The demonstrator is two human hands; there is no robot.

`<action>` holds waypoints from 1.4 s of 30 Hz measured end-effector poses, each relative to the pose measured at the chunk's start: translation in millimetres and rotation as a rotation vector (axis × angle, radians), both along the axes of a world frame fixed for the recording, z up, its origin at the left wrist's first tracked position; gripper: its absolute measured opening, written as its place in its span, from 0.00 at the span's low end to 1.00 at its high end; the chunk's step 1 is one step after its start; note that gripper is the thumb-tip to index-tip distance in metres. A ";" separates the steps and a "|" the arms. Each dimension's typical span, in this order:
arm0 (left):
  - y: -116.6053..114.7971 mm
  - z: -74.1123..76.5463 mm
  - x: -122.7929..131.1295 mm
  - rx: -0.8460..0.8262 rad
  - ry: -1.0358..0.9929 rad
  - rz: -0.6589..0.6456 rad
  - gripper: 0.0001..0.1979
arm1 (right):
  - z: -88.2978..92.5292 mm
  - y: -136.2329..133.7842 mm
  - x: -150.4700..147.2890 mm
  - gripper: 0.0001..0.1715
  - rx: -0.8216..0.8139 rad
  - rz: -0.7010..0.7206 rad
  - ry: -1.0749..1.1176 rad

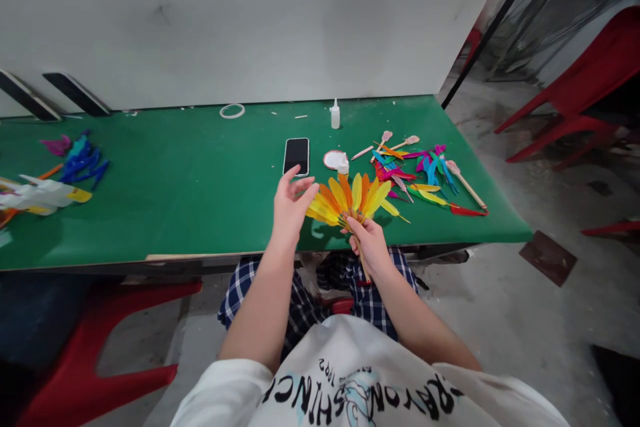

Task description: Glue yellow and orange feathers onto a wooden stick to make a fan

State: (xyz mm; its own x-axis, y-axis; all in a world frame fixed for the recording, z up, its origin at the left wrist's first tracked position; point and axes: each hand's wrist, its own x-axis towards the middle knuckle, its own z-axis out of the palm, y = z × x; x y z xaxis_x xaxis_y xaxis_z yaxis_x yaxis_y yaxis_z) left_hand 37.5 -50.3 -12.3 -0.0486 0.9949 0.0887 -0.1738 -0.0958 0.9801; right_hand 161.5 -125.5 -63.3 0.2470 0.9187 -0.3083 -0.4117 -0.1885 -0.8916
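My right hand [369, 240] is closed round the thin wooden handle of a feather fan [356, 193]. Yellow and orange feathers spread out from the top of its handle, above the table's front edge. At the fan's left side is my left hand [291, 203], its fingers apart and nothing held in them. Its thumb comes close to the outermost yellow feathers; whether it touches them I cannot tell. Just beyond the fan lie a white round lid or dish [334, 159] and a small white bottle [343, 165]. A phone [297, 155] lies behind my left hand.
Loose coloured feathers [395, 170] and several wooden sticks [467, 185] are scattered on the right of the green table [190, 193]. A white squeeze bottle [335, 115] and a tape ring [233, 111] stand farther back. White glue bottles [43, 193] and blue feathers [85, 160] lie far left.
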 end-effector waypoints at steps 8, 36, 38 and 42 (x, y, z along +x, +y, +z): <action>27.7 30.3 11.1 0.010 0.418 -0.369 0.15 | -1.8 -1.1 -0.1 0.20 0.008 0.070 -0.044; 25.7 29.1 -3.5 0.040 0.530 -0.461 0.20 | -5.4 -1.1 2.7 0.19 -0.009 0.127 -0.015; 24.0 30.7 -7.1 0.042 0.560 -0.463 0.20 | -4.7 -1.1 2.8 0.19 -0.016 0.127 -0.015; 21.6 30.5 -8.4 0.059 0.615 -0.445 0.20 | -4.3 -1.2 2.3 0.20 -0.019 0.115 -0.017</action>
